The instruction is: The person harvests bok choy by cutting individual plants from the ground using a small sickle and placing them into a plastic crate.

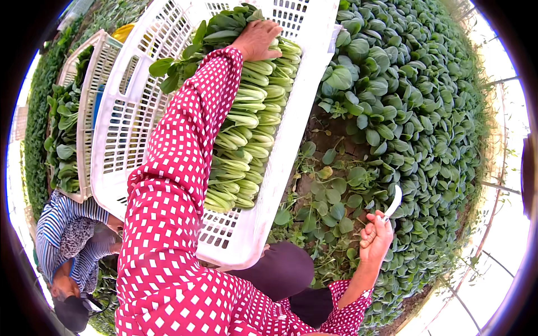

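My left hand (257, 40) reaches to the far end of a white plastic crate (290, 168) and rests, fingers spread, on bunches of leafy greens (252, 109). The bunches lie stacked in rows, pale stems toward the right wall and dark leaves to the left. What the palm may be holding is hidden. My right hand (375, 240) is raised at the lower right, shut on the handle of a small curved knife (395, 202). Its pale blade points up, over the growing plants.
Dense leafy greens (403, 105) grow along the right, with low weeds (332, 193) beside the crate. Another crate (86, 126) holding greens stands at the left. A co-worker in a striped top (54, 227) crouches at the lower left. My knee (281, 269) is beside the crate's near end.
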The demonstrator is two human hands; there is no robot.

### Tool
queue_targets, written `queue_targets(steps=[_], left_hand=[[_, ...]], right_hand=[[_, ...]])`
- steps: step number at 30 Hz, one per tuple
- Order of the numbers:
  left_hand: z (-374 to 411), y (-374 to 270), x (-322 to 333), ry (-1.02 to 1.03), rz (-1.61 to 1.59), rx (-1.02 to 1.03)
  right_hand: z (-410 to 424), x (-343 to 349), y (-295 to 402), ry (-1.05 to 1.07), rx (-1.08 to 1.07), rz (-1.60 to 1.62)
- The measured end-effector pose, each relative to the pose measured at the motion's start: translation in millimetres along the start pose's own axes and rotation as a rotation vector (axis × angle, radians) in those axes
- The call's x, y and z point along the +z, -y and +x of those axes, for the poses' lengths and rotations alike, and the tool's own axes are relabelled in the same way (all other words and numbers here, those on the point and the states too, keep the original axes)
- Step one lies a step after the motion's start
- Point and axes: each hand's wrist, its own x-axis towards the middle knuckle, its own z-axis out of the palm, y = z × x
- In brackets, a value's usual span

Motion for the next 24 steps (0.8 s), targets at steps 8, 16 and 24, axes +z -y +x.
queue_targets(steps=[8,16,24], left_hand=[[-24.5,2.9,49.8,0.022,-0.178,-0.061],[-7.3,-0.2,21.8,0.277,-0.135,-0.165],[-15.7,-12.0,-37.6,-0.049,0.008,0.033]], right_hand=[[16.2,15.0,-16.2,0.01,0.069,-0.132],[-4.9,19.9,-5.9,0.07,0.015,-0.179],[-27.4,-27.4,-18.8,-0.023,0.022,-0.175]])
